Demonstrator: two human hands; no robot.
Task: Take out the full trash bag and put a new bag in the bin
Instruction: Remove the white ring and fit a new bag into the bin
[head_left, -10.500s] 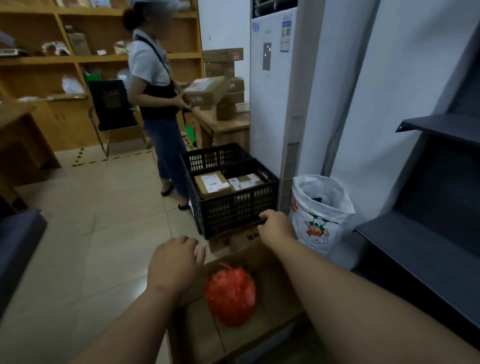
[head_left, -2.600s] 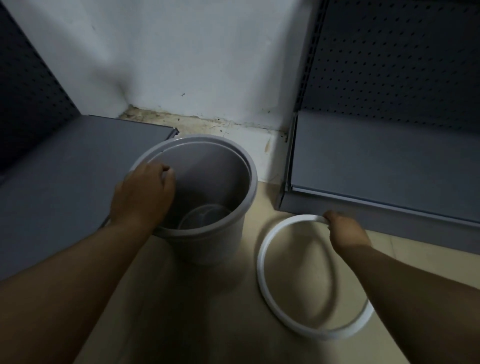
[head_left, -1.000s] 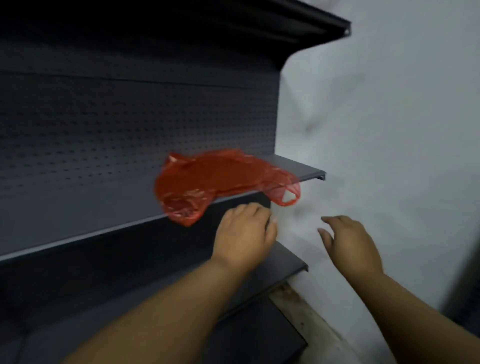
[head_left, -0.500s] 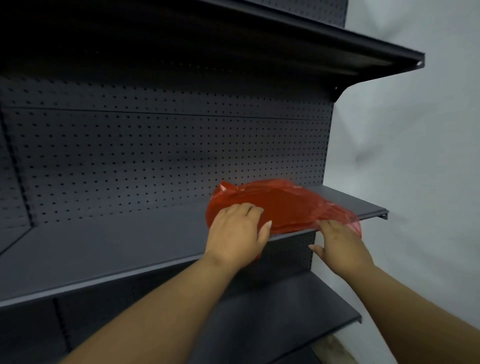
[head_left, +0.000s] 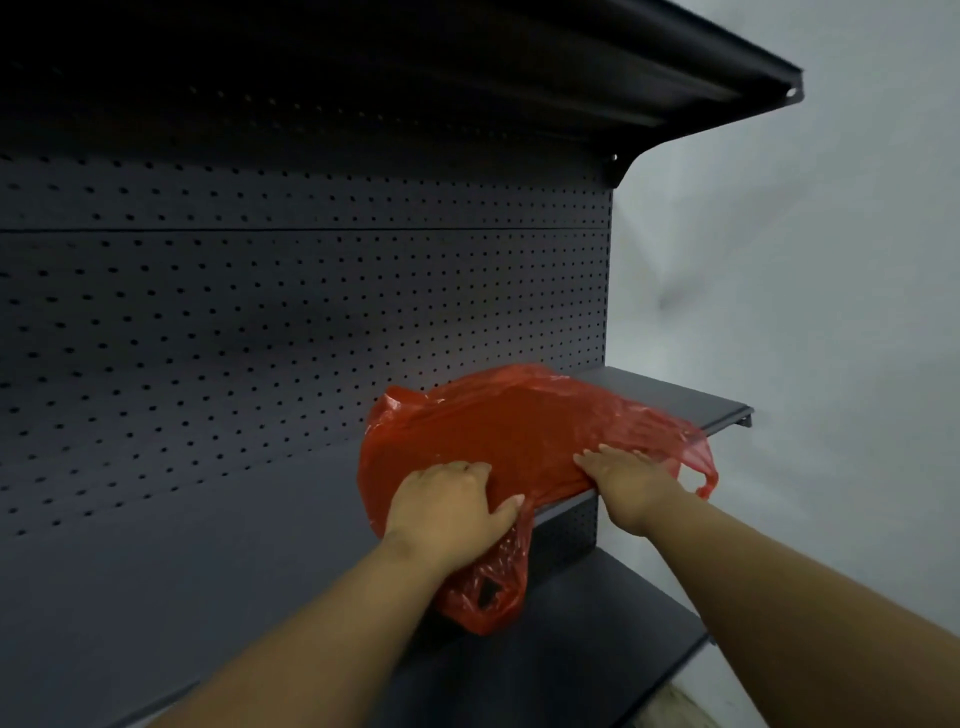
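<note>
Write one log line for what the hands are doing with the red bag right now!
left hand: grips red bag | right hand: flat on bag | bag: on shelf, part hanging over edge

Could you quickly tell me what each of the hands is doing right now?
Left hand: fingers curled into the red plastic bag at the shelf edge, gripping it.
Right hand: open, fingers straight, pressing flat on the bag.

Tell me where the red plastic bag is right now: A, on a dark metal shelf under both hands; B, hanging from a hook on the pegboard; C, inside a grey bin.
A: the red plastic bag lies on the dark metal shelf, with the left hand and right hand on it.
</note>
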